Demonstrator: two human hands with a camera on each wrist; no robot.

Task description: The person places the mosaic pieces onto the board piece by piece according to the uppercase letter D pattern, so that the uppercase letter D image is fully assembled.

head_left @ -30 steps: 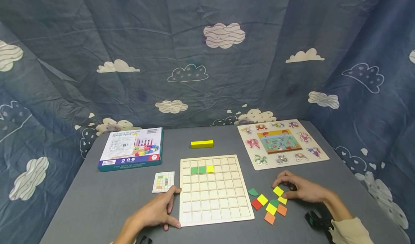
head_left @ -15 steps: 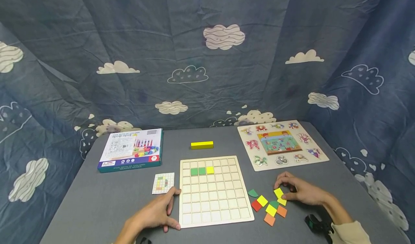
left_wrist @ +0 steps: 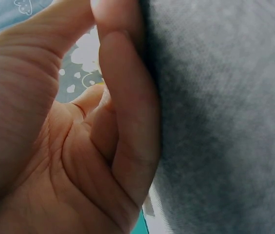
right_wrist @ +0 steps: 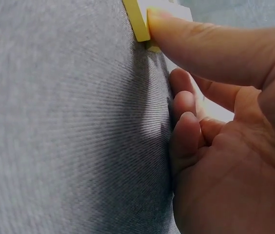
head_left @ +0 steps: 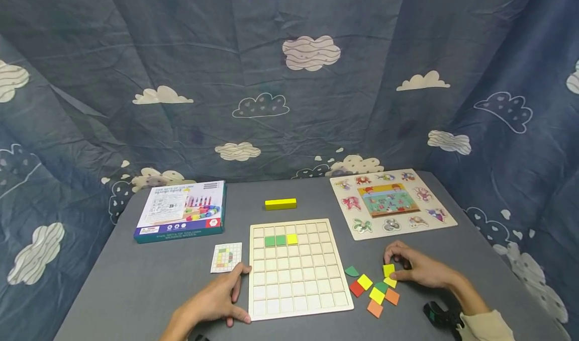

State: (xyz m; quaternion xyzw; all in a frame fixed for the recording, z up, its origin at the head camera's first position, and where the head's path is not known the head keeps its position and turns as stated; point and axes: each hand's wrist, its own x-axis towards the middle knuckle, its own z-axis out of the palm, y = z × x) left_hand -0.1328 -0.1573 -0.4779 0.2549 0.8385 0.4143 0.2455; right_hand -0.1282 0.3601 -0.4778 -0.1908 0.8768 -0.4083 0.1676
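Yel tile [head_left: 388, 270] straighter in R hand [head_left: 419, 267]

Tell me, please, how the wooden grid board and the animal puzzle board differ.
The grid board is plain wood divided into square cells, while the puzzle board has colourful animals around a central picture. The grid board looks roughly square; the puzzle board looks more oblong. The grid board lies nearer the person, the puzzle board farther back and to the right. Both lie flat on the grey tabletop and have pale borders.
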